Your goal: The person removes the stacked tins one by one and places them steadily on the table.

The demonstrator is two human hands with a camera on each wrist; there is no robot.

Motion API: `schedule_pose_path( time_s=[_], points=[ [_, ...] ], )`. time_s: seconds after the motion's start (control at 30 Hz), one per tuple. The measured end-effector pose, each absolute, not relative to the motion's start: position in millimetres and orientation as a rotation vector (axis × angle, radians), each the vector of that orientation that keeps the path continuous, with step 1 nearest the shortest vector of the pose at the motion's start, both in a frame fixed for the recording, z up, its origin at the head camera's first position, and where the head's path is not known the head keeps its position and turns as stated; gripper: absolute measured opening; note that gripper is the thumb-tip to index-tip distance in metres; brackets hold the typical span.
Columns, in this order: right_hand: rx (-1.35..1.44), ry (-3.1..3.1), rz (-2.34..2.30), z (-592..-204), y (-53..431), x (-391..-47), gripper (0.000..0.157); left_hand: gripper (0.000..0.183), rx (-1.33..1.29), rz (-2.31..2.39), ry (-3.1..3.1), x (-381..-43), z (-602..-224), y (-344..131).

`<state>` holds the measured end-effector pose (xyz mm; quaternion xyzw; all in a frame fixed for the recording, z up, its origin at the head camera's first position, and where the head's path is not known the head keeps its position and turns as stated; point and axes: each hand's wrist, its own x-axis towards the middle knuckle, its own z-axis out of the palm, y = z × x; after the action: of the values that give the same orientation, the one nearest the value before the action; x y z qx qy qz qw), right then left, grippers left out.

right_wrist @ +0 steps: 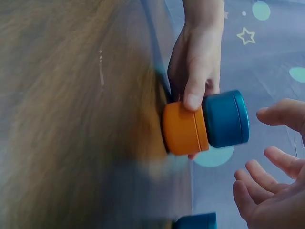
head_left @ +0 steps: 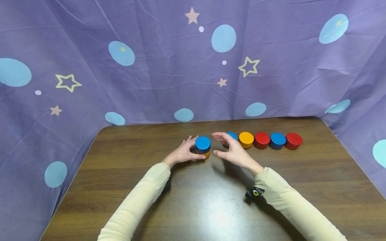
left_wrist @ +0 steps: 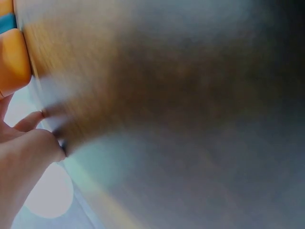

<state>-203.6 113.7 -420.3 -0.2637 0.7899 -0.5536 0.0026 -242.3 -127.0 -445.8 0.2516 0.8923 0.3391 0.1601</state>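
A round blue tin [head_left: 202, 144] sits on top of an orange tin [head_left: 207, 154], making a small stack on the wooden table. My left hand [head_left: 182, 152] grips the lower orange tin from the left, its thumb across the near side. In the right wrist view that thumb presses on the orange tin [right_wrist: 182, 130], and the blue tin [right_wrist: 226, 119] stands on it slightly off-centre. My right hand [head_left: 235, 152] is just right of the stack, apart from it, fingers and thumb spread with nothing between them. The left wrist view catches only part of the orange tin [left_wrist: 13, 62].
To the right runs a row of tins: a blue one [head_left: 232, 135] partly hidden by my right hand, an orange one [head_left: 246, 139], a red one [head_left: 261, 139], another blue [head_left: 277, 140] and another red [head_left: 293, 140]. A purple patterned curtain [head_left: 156, 87] hangs behind the table.
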Motion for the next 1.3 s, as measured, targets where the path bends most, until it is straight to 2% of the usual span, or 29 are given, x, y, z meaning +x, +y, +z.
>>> schedule_pose_path(
  time_s=[0.17, 0.43, 0.83, 1.3],
  points=[
    [-0.848, 2.493, -1.711, -419, 101, -206, 0.065, 0.072, 0.726, 0.989, 2.546, -241, -446, -127],
    [-0.867, 2.496, -1.701, -426, 92, -211, 0.064, 0.071, 0.729, 0.999, 2.546, -241, -447, -128],
    [-0.602, 2.344, -1.867, -437, 82, -209, 0.061, 0.075, 0.710, 1.016, 2.532, -241, -445, -125],
    [-0.500, 2.303, -1.956, -439, 94, -205, 0.060, 0.064, 0.703, 1.012, 2.532, -242, -445, -127]
  ],
)
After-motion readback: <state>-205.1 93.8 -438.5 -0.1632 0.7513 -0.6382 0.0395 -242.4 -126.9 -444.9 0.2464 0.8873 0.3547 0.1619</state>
